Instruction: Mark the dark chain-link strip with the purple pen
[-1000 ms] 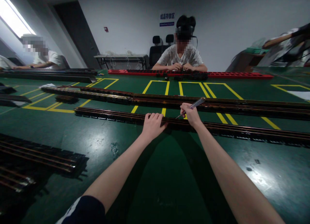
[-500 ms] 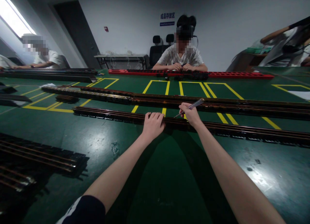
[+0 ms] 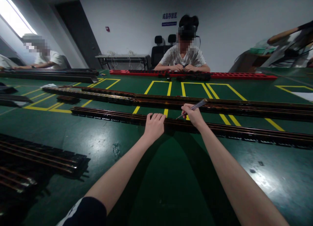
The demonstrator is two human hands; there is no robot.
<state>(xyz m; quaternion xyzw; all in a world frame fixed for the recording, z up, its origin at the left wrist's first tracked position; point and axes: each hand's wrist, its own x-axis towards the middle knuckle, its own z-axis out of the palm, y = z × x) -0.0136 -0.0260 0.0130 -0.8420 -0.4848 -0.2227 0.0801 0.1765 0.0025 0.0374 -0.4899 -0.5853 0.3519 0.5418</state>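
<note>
A long black rail [image 3: 112, 114] with copper-coloured strips along it lies crosswise on the green table. My left hand [image 3: 154, 125] is closed over the rail near its middle, fingers curled across the far side. In my right hand [image 3: 192, 115] is a slim screwdriver [image 3: 199, 104] with a clear greyish handle. Its thin shaft slopes down to the left, and the tip is at the rail just right of my left hand. Whether the tip touches the rail, I cannot tell.
Behind the rail lie more long black rails [image 3: 151, 100]. Another stack of rails [image 3: 41, 154] sits at the near left. Across the table, a person [image 3: 183, 56] handles dark parts over a red frame [image 3: 239, 76]. Yellow tape [image 3: 149, 87] marks the green tabletop [image 3: 161, 187].
The near rail has slid slightly left, and my left hand has shifted a little with it. My right hand holds the screwdriver at nearly the same spot.
</note>
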